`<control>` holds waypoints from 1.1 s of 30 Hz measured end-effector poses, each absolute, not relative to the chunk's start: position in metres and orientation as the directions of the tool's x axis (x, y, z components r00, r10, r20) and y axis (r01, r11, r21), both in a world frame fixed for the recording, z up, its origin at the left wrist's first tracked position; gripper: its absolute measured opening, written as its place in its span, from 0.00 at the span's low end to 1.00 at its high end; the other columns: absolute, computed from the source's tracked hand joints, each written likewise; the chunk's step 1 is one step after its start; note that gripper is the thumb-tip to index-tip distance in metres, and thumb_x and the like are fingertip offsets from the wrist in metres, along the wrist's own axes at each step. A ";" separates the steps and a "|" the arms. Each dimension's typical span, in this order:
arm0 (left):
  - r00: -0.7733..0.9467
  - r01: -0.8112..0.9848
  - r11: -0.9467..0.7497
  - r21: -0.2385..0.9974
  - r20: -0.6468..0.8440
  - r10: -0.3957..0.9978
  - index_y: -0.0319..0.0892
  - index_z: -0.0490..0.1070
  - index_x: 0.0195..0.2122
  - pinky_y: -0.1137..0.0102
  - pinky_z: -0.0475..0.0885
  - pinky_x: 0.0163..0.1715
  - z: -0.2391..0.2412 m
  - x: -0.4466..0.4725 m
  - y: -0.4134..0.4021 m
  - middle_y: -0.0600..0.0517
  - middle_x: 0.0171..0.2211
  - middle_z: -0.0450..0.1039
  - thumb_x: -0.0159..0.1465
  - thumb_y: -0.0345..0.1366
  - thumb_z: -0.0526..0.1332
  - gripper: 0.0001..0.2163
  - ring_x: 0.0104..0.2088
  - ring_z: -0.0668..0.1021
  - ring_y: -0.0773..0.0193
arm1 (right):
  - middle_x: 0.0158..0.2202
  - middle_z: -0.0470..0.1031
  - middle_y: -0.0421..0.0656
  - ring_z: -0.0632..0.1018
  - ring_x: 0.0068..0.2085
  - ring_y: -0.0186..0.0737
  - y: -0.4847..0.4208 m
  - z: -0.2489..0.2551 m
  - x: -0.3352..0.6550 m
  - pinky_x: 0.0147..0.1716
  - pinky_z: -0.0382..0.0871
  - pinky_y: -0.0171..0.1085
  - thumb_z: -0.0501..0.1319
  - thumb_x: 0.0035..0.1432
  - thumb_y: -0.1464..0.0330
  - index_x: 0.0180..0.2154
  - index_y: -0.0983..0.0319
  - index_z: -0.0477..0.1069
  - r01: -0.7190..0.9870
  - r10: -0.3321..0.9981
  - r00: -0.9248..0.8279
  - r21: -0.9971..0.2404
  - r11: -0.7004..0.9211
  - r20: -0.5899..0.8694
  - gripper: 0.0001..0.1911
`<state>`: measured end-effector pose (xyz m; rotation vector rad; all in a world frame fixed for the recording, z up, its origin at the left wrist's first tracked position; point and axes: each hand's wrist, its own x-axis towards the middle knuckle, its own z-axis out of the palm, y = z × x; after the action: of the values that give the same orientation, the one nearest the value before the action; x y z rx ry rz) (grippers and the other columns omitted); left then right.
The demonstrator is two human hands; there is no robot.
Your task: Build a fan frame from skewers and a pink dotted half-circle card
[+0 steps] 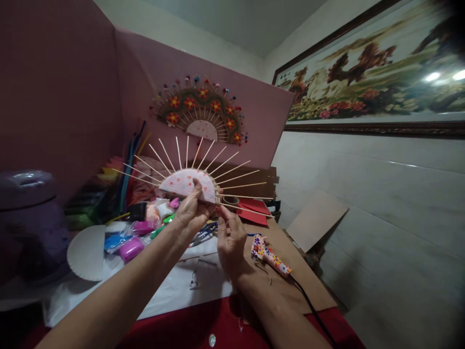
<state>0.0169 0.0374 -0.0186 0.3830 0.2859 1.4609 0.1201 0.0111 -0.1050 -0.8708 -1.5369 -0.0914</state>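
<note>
The left hand [194,208] grips the fan [191,174] by its dotted base [178,183], apparently leaving its sticks [187,152] free above the grip, while the right hand [231,237] bunches at the corner just beside, whether pinching anything I cannot tell.

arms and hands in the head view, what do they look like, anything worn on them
Left forearm and right forearm: bare, no sleeves showing. Left grip and right grip: human hands, ungloved. No watch or bracelet shows; rings can't be ruled out.
</note>
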 end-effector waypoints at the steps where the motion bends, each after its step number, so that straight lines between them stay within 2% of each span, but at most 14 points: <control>1: 0.100 -0.905 0.069 0.419 0.052 0.994 0.39 0.69 0.30 0.69 0.75 0.32 -0.019 0.017 0.037 0.51 0.24 0.75 0.61 0.35 0.56 0.06 0.27 0.78 0.64 | 0.44 0.73 0.46 0.72 0.44 0.39 0.012 -0.105 0.120 0.45 0.66 0.40 0.52 0.59 0.74 0.50 0.61 0.65 0.557 0.457 0.085 -0.423 0.715 0.885 0.17; 9: 0.093 -0.923 0.061 0.379 0.066 0.994 0.40 0.70 0.33 0.68 0.75 0.35 -0.017 0.021 0.033 0.50 0.27 0.76 0.60 0.34 0.57 0.05 0.33 0.79 0.62 | 0.45 0.72 0.49 0.71 0.46 0.43 0.015 -0.109 0.120 0.47 0.66 0.45 0.52 0.58 0.73 0.53 0.61 0.63 0.600 0.422 0.026 -0.351 0.718 0.906 0.20; 15: 0.093 -0.932 0.063 0.358 0.068 0.993 0.39 0.71 0.32 0.69 0.75 0.34 -0.019 0.021 0.035 0.50 0.27 0.77 0.61 0.35 0.57 0.06 0.31 0.79 0.64 | 0.44 0.72 0.50 0.72 0.46 0.44 0.014 -0.107 0.122 0.46 0.66 0.45 0.52 0.58 0.72 0.53 0.62 0.63 0.665 0.390 -0.038 -0.268 0.698 0.920 0.20; 19: 0.091 -0.933 0.064 0.354 0.060 0.994 0.39 0.70 0.34 0.69 0.75 0.34 -0.020 0.021 0.037 0.50 0.27 0.76 0.61 0.35 0.55 0.07 0.30 0.79 0.64 | 0.42 0.74 0.49 0.74 0.43 0.42 0.009 -0.104 0.122 0.43 0.68 0.41 0.51 0.59 0.72 0.53 0.61 0.63 0.646 0.394 0.005 -0.304 0.700 0.919 0.20; 24: 0.089 -0.909 0.041 0.414 0.096 0.991 0.38 0.71 0.34 0.71 0.75 0.33 -0.023 0.024 0.036 0.49 0.27 0.77 0.61 0.35 0.56 0.07 0.29 0.79 0.64 | 0.41 0.75 0.50 0.76 0.36 0.41 0.006 -0.102 0.120 0.37 0.68 0.38 0.51 0.60 0.71 0.59 0.62 0.54 0.697 0.473 -0.017 -0.328 0.637 0.881 0.25; 27: 0.087 -0.907 0.031 0.419 0.114 0.990 0.38 0.71 0.33 0.73 0.75 0.33 -0.024 0.025 0.036 0.50 0.27 0.77 0.61 0.34 0.56 0.07 0.28 0.78 0.66 | 0.38 0.77 0.49 0.75 0.31 0.39 0.007 -0.102 0.121 0.32 0.67 0.36 0.50 0.61 0.69 0.60 0.63 0.54 0.719 0.495 -0.035 -0.322 0.616 0.868 0.25; 29: 0.092 -0.908 0.032 0.418 0.124 0.988 0.38 0.71 0.32 0.73 0.74 0.33 -0.025 0.024 0.037 0.50 0.28 0.77 0.61 0.33 0.57 0.05 0.29 0.78 0.67 | 0.31 0.77 0.47 0.74 0.26 0.37 0.007 -0.101 0.122 0.28 0.65 0.34 0.49 0.61 0.68 0.59 0.65 0.54 0.729 0.504 -0.013 -0.337 0.595 0.863 0.25; 33: 0.094 -0.906 0.024 0.423 0.147 0.985 0.37 0.71 0.37 0.73 0.74 0.34 -0.030 0.025 0.039 0.50 0.29 0.77 0.59 0.30 0.59 0.06 0.28 0.78 0.68 | 0.21 0.74 0.42 0.72 0.22 0.35 0.007 -0.097 0.124 0.23 0.61 0.32 0.48 0.62 0.67 0.61 0.69 0.50 0.700 0.562 0.019 -0.412 0.583 0.827 0.27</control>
<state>0.0251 0.0393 -0.0296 0.4665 0.2083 1.4789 0.1235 0.0071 -0.0970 -1.0691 -1.6491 -0.1477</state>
